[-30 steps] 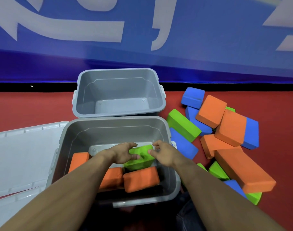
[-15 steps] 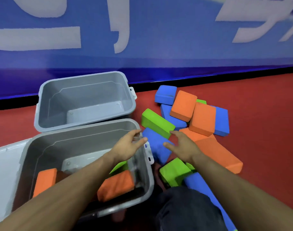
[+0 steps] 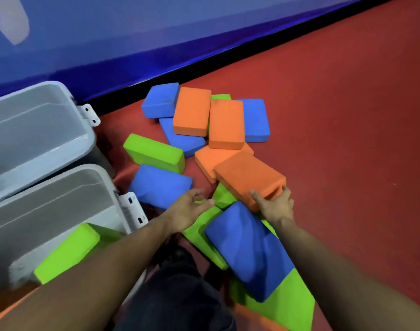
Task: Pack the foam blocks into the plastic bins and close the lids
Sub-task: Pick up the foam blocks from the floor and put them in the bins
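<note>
On the red floor to your right, in the head view, your right hand [image 3: 274, 204] clamps the near end of a rectangular orange foam block [image 3: 249, 179], while your left hand [image 3: 188, 207] hovers spread and empty over the pile. That orange block leans on a green foam block [image 3: 224, 195] and others; lifting by one end could let it pivot or slip out and tumble its neighbours. The nearer grey plastic bin [image 3: 61, 206] sits left, lidless, holding a green block [image 3: 68, 254].

Under me spreads a red textured floor [image 3: 347, 120], a glossy blue padded wall with white markings [image 3: 132, 32] rising behind it, my dark trousers [image 3: 180, 295] below.
</note>
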The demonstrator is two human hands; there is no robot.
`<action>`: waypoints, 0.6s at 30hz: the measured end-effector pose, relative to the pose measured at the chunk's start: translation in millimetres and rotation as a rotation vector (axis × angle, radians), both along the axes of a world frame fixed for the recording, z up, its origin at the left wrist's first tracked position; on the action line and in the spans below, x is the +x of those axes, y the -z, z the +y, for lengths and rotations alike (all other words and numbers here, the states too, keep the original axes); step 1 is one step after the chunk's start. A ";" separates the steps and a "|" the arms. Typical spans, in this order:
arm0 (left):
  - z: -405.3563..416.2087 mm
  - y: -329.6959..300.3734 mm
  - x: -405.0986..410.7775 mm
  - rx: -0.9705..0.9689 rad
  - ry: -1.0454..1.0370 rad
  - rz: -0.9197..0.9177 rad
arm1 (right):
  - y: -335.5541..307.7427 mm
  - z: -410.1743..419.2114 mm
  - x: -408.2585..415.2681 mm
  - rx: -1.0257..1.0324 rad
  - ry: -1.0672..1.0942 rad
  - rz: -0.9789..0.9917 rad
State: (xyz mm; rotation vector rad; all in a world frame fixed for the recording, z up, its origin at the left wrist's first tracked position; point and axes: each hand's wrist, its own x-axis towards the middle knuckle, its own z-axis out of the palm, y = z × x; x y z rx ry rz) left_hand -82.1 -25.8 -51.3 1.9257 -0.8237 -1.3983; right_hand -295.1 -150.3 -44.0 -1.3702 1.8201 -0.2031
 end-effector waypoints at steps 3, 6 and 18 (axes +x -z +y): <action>1.6 27.8 -5.5 0.071 0.035 0.020 | 27.7 0.5 -10.7 0.088 0.074 -0.090; 2.0 59.5 -7.2 0.166 0.062 0.045 | 47.1 -3.2 -8.6 0.118 0.134 -0.124; -12.9 113.8 -42.4 0.177 0.115 0.083 | 79.0 -18.8 10.8 0.157 0.478 -0.073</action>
